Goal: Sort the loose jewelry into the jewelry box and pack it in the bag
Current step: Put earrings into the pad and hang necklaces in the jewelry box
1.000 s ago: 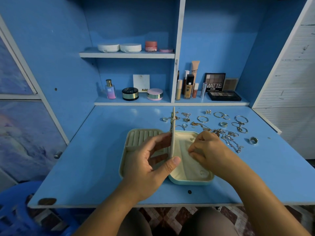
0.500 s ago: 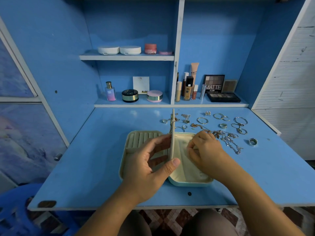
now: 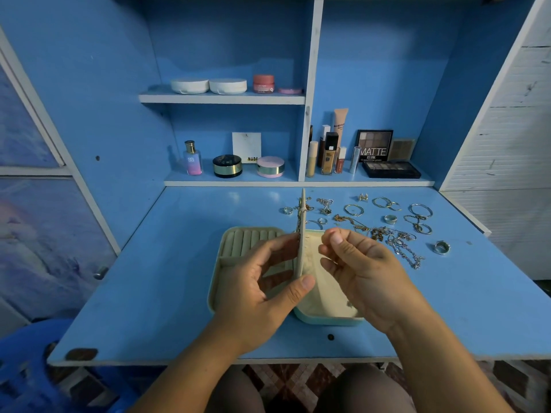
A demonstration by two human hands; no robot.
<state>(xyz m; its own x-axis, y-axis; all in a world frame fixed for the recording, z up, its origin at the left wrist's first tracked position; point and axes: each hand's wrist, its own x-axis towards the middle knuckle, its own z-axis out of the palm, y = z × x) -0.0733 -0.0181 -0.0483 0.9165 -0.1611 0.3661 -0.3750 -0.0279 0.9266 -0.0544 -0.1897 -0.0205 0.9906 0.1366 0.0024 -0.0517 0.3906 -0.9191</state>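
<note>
The box (image 3: 326, 321) lies open on the desk (image 3: 155, 278), dead centre before the person. Its left half shows ribbed ring rolls and its right half a pale lining. A thin flap (image 3: 302, 239) stands upright along the hinge, pointing to 12 o'clock.

The left hand (image 3: 262, 290) pinches the flap, with the thumb on its right face and the fingers on its left. What looks like a chain runs along the flap's left face, too fine to make out.

The right hand (image 3: 366, 272) hovers over the box's right half, just beside the flap. Its fingers are curled and the thumb and forefinger are close together; whether they pinch anything, I cannot tell.

The loose jewelry (image 3: 396, 236), hoops, rings and tangled chains, lies on the desk from 12 to 2 o'clock of the box. One broad ring (image 3: 442, 247) sits apart at 3 o'clock.

At 12 o'clock, a shelf (image 3: 298, 183) holds bottles (image 3: 328, 153) and a palette (image 3: 390, 169).
</note>
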